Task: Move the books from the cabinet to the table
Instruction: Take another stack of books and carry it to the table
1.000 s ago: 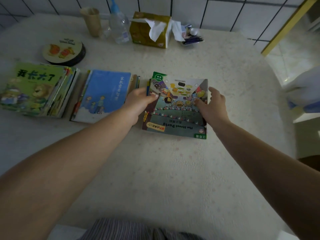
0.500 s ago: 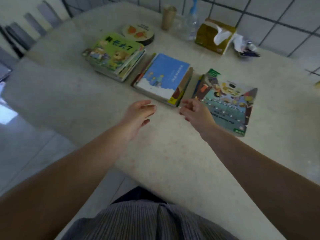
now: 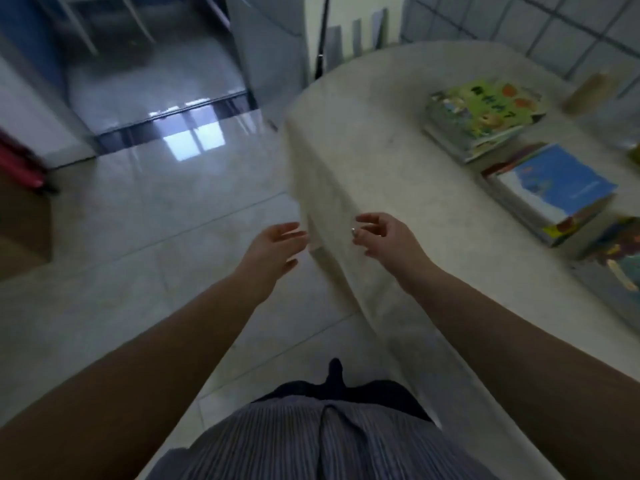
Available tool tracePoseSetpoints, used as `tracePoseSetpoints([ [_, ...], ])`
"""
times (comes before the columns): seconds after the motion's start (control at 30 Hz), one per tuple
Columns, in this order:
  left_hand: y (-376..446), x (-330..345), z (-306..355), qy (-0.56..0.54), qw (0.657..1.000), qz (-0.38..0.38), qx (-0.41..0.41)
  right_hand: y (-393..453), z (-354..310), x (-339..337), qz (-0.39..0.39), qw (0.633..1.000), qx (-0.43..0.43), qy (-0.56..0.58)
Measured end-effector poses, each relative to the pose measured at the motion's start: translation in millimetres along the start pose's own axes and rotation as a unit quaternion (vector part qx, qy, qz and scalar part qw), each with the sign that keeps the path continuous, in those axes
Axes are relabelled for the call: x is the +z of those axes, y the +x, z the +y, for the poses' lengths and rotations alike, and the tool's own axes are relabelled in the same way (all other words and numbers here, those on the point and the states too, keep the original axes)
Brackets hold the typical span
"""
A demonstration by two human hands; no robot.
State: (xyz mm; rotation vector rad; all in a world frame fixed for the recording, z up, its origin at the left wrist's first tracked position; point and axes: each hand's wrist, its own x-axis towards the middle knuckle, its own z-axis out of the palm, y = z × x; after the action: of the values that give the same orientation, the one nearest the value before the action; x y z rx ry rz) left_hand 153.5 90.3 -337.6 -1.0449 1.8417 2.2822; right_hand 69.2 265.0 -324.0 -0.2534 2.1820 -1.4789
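Head view, bottom of frame: a striped grey garment (image 3: 322, 441) is filling the lower centre, with both forearms extending up from the lower corners toward mid-frame.

Left hand (image 3: 273, 245) is hanging over the floor (image 3: 145, 237), fingers loosely spread and relaxed, holding nothing. Right hand (image 3: 384, 237) is hovering just beside it over the near corner of the table (image 3: 363, 161), fingers lightly curled, also holding nothing. Hands are near each other but apart.

Books are lying toward the right of the frame on the table in three stacks: a dark-covered stack (image 3: 620, 254) cut off at the right edge, a blue-covered stack (image 3: 550, 188) just above it, and a green-covered stack (image 3: 485, 114) in the upper right. A tan cup-like object (image 3: 595, 90) is standing beyond them, too blurred to identify. Tiled wall (image 3: 519, 22) is running behind.

Upper left: glossy floor is reflecting window light; a doorway threshold and pale furniture are blurred. Cabinet is not identifiable here.

Judgement: person appears to be facing away from the table, empty-handed, likely between trips.

Risks from here:
- Tablecloth is draping off the near corner beside the right hand; a snag would be dragging the stacks.
- Dark-covered stack is sitting nearest the table edge; a bump could be tipping it off.
- Glossy floor may be slippery.
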Motion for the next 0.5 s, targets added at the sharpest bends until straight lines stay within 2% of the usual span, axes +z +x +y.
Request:
tracePoseSetpoints([
  [0.23, -69.4, -166.0, -26.2, -0.074, 0.991, 0.109, 0.026, -24.1, -45.7, 159.9, -0.144, 0.988, -0.047, -0.036],
  [0.43, -139.0, -286.7, -62.5, -0.158, 0.958, 0.237, 0.039, -57.6, -77.9, 297.9, -0.277, 0.950, -0.093, -0.106],
  [0.5, -154.3, -307.2, -71.7, -0.177, 0.948, 0.263, 0.035, -66.7, -84.3, 324.5, -0.305, 0.940, -0.100, -0.120],
])
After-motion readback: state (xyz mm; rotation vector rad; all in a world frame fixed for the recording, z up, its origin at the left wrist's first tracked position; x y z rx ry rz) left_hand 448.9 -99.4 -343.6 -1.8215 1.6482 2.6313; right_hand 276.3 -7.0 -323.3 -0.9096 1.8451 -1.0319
